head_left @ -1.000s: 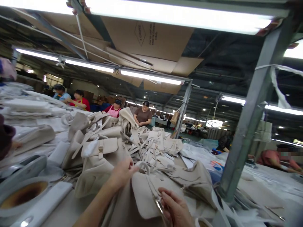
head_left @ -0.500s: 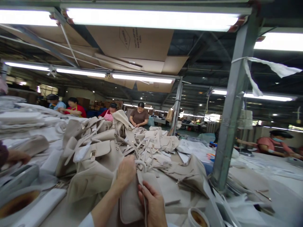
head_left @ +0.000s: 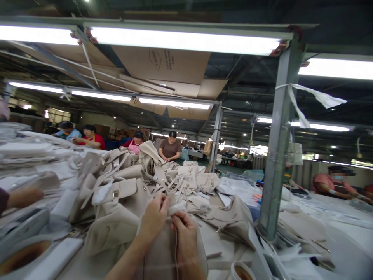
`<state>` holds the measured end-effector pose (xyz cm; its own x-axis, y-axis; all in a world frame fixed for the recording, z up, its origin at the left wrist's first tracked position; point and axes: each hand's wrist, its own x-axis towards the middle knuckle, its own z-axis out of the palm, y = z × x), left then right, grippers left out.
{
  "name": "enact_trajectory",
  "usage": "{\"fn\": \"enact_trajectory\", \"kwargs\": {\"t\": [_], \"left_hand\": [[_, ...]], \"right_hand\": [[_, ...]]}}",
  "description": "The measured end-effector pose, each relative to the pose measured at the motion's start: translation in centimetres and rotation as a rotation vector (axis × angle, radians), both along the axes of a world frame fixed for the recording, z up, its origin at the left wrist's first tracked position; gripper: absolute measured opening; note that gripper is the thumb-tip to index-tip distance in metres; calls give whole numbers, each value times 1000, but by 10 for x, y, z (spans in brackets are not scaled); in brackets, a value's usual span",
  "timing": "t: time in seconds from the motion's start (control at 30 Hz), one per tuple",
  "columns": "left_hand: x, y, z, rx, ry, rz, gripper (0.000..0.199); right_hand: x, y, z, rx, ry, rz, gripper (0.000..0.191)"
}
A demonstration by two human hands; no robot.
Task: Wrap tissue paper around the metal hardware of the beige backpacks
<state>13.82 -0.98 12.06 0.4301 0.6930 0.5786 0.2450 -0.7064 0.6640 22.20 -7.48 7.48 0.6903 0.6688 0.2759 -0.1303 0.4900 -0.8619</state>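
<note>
A beige bag [head_left: 159, 249] stands upright close to me at the bottom centre. My left hand [head_left: 155, 214] is closed at its top, fingers pinched on pale material near the handle. Just right of it, my right hand [head_left: 185, 229] has thumb and fingertips together at the bag's upper edge. The fingertips of both hands are close to each other, and the small part between them is too blurred to make out. Left of my hands lies another beige bag [head_left: 125, 206] with a flap and a metal buckle.
Beyond my hands is a heap of beige bags and straps [head_left: 186, 179]. A grey metal post [head_left: 274, 167] rises at the right. A cup of brown contents [head_left: 241, 272] sits low right, a tape dispenser [head_left: 23, 225] low left. Another person's hand [head_left: 25, 197] shows at the left edge.
My right hand has moved up along the bag to its top edge, close to my left hand. The bag's top has shifted. The view has tilted slightly upward.
</note>
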Motion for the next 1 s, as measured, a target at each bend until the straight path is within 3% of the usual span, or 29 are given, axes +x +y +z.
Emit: {"fn": "enact_trajectory", "kwargs": {"t": [0.07, 0.17, 0.33, 0.4, 0.5, 0.57, 0.67, 0.8, 0.9, 1.0], "left_hand": [[7, 6, 4, -46, 23, 18, 24], [15, 4, 14, 27, 62, -9, 25], [15, -25, 26, 331, 148, 37, 22], [14, -35, 18, 394, 240, -2, 22], [11, -44, -8, 341, 329, -55, 24], [8, -46, -27, 251, 268, -77, 28], [2, -43, -43, -21, -29, -161, 28], [0, -33, -44, -479, -345, -287, 30], [3, -28, -43, -730, -532, -368, 34], [6, -28, -46, -895, -519, -447, 43]], "right_hand": [[0, 2, -6, 0, 22, -42, 15], [0, 0, -7, 21, 49, -26, 24], [3, -21, -10, -84, 75, 164, 43], [5, -31, -14, -73, 76, 267, 41], [10, -44, -17, -37, 55, 370, 37], [13, -50, -15, -91, 8, 388, 36], [19, -56, -10, -208, -35, 322, 39], [26, -53, -7, -255, -54, 277, 39], [27, -46, -7, -243, -104, 287, 36], [26, -39, -7, -234, -121, 267, 35]]}}
